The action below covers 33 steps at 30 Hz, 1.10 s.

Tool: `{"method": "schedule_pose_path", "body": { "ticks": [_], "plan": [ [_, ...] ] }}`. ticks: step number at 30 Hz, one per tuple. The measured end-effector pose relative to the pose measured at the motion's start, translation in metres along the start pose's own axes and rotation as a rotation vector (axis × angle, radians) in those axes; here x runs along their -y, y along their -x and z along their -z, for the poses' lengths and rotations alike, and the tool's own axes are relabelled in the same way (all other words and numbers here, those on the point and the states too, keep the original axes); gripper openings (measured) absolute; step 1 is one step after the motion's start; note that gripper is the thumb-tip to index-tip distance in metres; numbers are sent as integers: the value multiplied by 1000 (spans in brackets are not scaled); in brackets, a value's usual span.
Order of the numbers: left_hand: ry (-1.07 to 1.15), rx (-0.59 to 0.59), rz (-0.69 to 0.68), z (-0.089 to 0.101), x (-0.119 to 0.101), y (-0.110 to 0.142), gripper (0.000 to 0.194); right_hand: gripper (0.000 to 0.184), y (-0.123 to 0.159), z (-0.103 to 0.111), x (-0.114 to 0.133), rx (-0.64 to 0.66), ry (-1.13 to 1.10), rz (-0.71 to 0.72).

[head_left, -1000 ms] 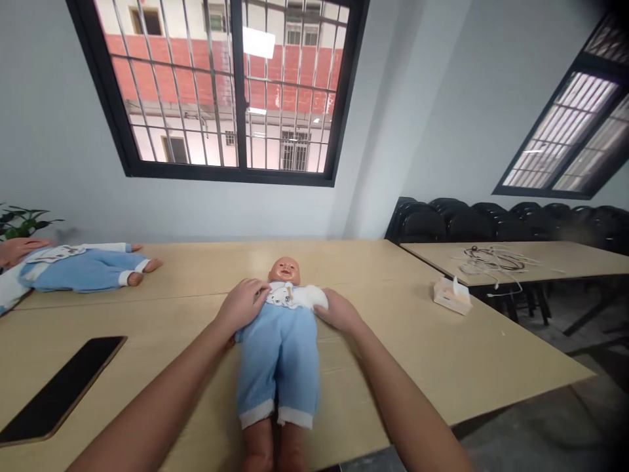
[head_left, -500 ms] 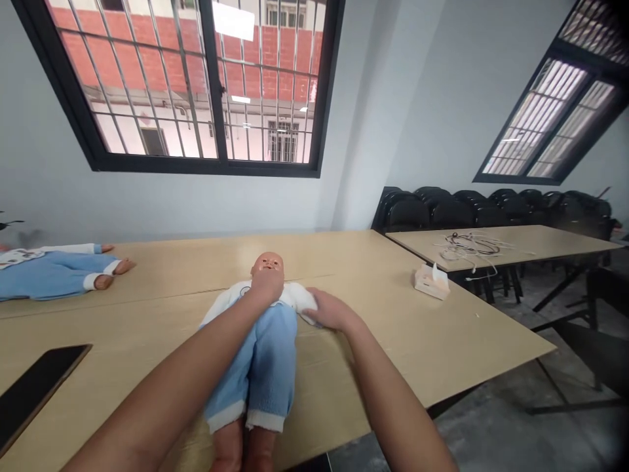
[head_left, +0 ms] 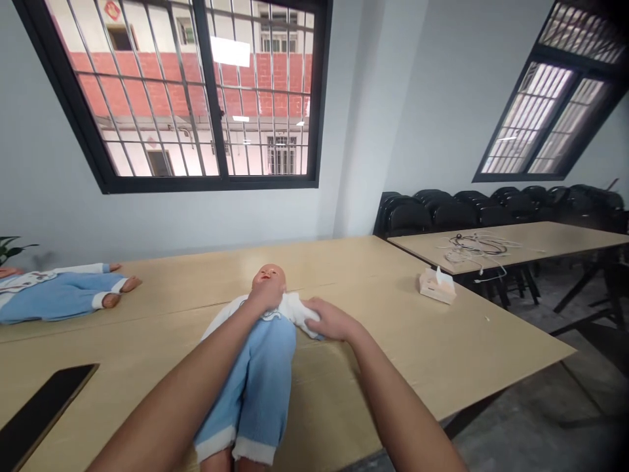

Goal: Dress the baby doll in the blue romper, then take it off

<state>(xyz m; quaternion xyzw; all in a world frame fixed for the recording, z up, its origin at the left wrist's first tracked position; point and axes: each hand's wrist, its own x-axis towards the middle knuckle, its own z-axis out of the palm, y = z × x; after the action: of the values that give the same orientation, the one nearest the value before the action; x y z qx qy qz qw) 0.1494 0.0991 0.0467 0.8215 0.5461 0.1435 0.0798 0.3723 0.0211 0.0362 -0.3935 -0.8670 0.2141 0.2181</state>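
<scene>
A baby doll (head_left: 260,367) in a blue romper with white top lies on its back on the wooden table (head_left: 393,341), head pointing away from me. My left hand (head_left: 265,299) is closed on the doll's white collar just under its chin. My right hand (head_left: 328,319) grips the doll's white sleeve at its right side, fingers curled into the cloth.
A second doll in blue (head_left: 59,295) lies at the far left of the table. A black tablet (head_left: 42,413) lies near the left front edge. A tissue box (head_left: 436,286) sits to the right. Cables (head_left: 474,248) lie on another table beside stacked black chairs (head_left: 491,210).
My left hand moved from the doll's left shoulder to the collar under its chin. My right hand shifted inward, bunching the white sleeve. The view swung a little to the right.
</scene>
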Motion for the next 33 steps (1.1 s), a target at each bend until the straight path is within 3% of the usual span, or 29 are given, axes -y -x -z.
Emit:
{"method": "schedule_pose_path", "body": {
  "ticks": [4,8,15,20,22,25,29,33],
  "plan": [
    [-15,-106,-94,2,-20,13,33,43,-4,-7,2,-83,16,-17],
    [6,-137,-203,3,-29,20,30,38,-6,-11,10,-102,-106,-132],
    [64,-184,-115,-4,-32,13,36,23,-4,-12,16,-29,-297,-121],
    [137,-71,-291,-8,-41,15,27,26,-12,-25,8,-156,-451,-270],
    [176,-21,-339,-7,-39,16,26,32,-14,-29,5,-177,-604,-256],
    [246,42,-361,-4,-28,13,28,55,-17,-32,0,-156,-848,-181],
    [339,197,-368,0,-11,5,29,44,-17,-37,-8,-116,-1010,-218],
    [407,408,-360,2,-1,-2,28,37,-17,-48,-17,-84,-879,-270]
  ]
}}
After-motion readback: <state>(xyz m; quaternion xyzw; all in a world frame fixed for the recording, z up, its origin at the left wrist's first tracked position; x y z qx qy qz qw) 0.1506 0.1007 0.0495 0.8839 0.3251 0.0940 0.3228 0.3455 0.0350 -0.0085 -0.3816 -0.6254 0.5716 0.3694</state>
